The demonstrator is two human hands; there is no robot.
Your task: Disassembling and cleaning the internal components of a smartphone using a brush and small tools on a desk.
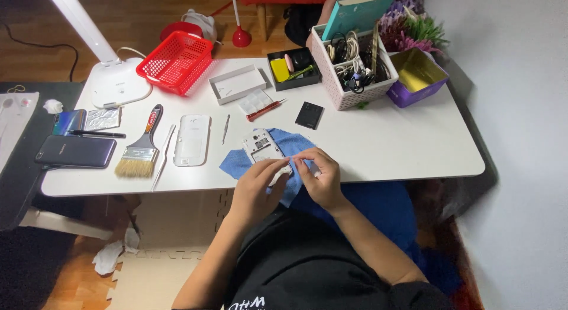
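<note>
Working over a blue cloth [296, 145] at the near edge of the white table [378, 147], the person has a white phone body [262, 148] lying back-side up with its inner frame exposed. Both hands meet at the phone's lower end: the left hand [255, 185] rests on the cloth with its fingers [276, 166] curled down against the bottom edge of the phone, and the right hand [318, 172] has its fingers [303, 158] pinched narrow just beside them, apparently on a very small part or on the edge of the frame; what is pinched is too small to tell. State of disassembly, judged from the layout: the white back cover [191, 139] is already off and lies apart to the left, and the black battery [309, 115] is out and sits further back on the table. A red-handled screwdriver [265, 110] lies above the phone, next to a clear compartment box [255, 100] and a shallow white tray [238, 84]; tweezers [225, 129] lie between cover and phone. A paintbrush [141, 147] and a thin white pry tool [163, 156] lie left of the cover, untouched at this moment. The frame looks not yet separated from the phone body, so the opening seems partway: outer parts removed, inner parts remaining. A dark second phone [75, 151] lies at the far left.
</note>
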